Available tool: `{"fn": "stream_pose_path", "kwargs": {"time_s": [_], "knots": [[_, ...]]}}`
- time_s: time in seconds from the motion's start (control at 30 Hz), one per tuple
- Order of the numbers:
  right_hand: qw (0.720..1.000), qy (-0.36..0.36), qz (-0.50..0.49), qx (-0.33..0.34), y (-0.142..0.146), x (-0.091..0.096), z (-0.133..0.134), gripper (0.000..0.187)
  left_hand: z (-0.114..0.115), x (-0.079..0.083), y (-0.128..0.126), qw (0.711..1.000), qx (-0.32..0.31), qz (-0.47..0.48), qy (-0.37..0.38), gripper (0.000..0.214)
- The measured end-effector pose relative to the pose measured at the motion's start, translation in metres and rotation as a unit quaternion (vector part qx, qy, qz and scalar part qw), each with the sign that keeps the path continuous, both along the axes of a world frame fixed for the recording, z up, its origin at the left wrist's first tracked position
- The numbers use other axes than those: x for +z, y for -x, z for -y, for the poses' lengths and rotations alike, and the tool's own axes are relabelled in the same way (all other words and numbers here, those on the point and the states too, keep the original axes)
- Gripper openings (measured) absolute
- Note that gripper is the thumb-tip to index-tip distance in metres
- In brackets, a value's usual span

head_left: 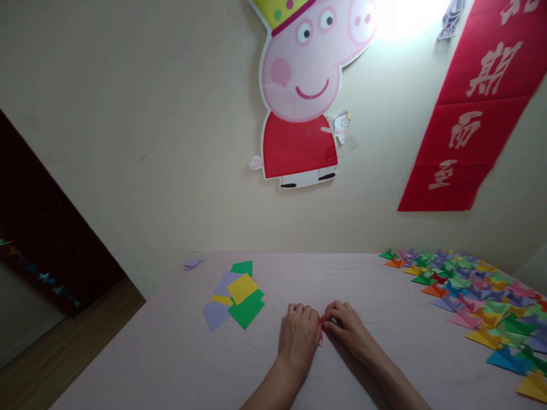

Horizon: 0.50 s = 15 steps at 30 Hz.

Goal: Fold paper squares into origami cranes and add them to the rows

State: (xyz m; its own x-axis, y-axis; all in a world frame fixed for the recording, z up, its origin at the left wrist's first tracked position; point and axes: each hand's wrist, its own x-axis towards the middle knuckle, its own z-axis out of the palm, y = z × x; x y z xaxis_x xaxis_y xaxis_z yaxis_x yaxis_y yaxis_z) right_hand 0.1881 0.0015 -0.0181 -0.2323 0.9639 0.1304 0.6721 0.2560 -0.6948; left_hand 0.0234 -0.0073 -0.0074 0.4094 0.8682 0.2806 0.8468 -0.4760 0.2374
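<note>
seems mid-fold, pinching pink paper [321, 340] with the right hand [342, 320] at the edge of the left hand [300, 330] on the pale tabletop [171, 353], cannot tell the left's grip, and next calls for careful creasing.

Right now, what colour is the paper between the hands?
The paper is pink to reddish, best in the head view.

The pale pink surface [162, 347] bears overlapping coloured paper sheets [247, 312], a folded lavender piece [194, 264] and rows of folded paper figures [478, 293].
</note>
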Motion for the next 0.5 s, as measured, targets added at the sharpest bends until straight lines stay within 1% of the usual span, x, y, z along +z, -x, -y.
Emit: {"fn": "stream_pose_path", "kwargs": {"time_s": [0.27,0.4,0.5], "knots": [[0.997,-0.015,0.044,-0.059,0.013,0.007,0.007,0.011,-0.008,0.012,0.012,0.997,-0.003,0.046,0.062,0.011],[0.993,-0.009,0.062,-0.095,0.02,0.005,0.005,0.01,-0.013,0.009,0.014,0.994,-0.001,0.073,0.081,0.014],[0.992,0.001,0.065,-0.107,0.023,0.004,0.003,0.01,-0.016,0.004,0.016,0.991,-0.003,0.097,0.092,0.017]]}}
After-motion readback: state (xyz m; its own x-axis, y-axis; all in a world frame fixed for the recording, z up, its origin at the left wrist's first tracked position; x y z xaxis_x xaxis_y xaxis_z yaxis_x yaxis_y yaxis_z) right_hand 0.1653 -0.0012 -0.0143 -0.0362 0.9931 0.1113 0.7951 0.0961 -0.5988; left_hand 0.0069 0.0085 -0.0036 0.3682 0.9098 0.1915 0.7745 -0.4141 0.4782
